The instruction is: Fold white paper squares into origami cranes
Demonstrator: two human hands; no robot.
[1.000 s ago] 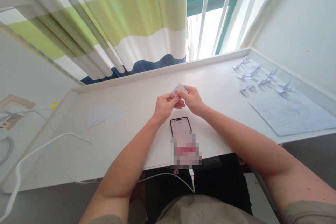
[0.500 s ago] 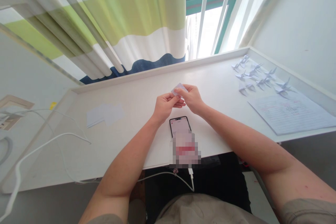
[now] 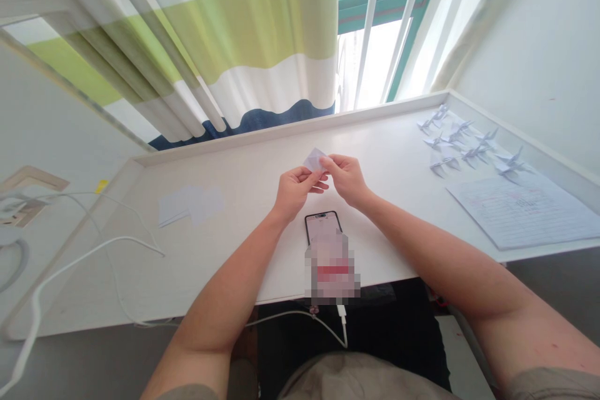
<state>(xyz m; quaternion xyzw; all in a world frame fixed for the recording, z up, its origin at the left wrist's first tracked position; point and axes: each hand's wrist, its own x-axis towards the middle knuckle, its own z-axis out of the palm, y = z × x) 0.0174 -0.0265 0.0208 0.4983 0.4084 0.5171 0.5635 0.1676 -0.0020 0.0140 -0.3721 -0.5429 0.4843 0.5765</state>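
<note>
A small folded piece of white paper (image 3: 314, 159) is held up above the middle of the desk, one corner pointing away from me. My left hand (image 3: 295, 189) pinches its lower left edge between thumb and fingers. On the right side, my right hand (image 3: 345, 176) grips the paper with the thumb lying on top. Both hands nearly meet, and their fingers hide the paper's lower part. Just below them lies a phone (image 3: 323, 223) with its screen lit and partly blurred out.
Several folded paper cranes (image 3: 473, 149) stand at the back right, behind a written sheet (image 3: 525, 212). Loose white paper squares (image 3: 175, 207) lie at the left. A white cable (image 3: 70, 265) crosses the desk's left side; another cable (image 3: 344, 325) plugs into the phone.
The right thumb has shifted toward the paper's right edge, so more of the paper's face shows. The whole view has moved slightly. Both hands keep their hold.
</note>
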